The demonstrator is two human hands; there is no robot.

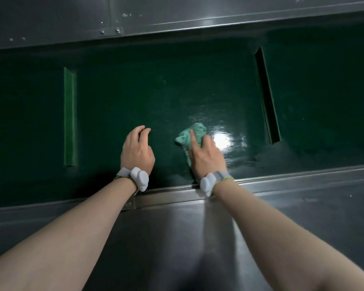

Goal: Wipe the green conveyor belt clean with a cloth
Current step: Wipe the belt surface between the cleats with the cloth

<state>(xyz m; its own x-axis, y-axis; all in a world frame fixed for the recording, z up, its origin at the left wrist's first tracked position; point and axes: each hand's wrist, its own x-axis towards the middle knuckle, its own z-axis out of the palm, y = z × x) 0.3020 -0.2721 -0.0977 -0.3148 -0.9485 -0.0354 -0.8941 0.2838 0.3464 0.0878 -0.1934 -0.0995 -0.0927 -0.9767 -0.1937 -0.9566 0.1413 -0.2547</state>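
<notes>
Right hand [205, 153] lies on a crumpled light-green cloth [190, 134], index finger straight along its top, other fingers curled round its right edge, gripping it and pressing it to the dark green conveyor belt [156, 97]. Cloth sits on the belt right of centre, near the close edge, touching the belt surface; part of it is hidden under the palm. Just right of the cloth is a bright wet-looking glare patch [222, 140] with faint smear marks above it. Left hand [137, 149] rests on the belt just left of the cloth, apart from it, fingers loosely curled, holding nothing. Both wrists carry grey-white wrist devices [138, 177]. Two raised cleats cross the belt: a lighter green one [69, 116] far left, a dark one [267, 95] to the right. Metal side rail [177, 227] runs under the forearms; a metal panel [72, 19] borders the far side.
</notes>
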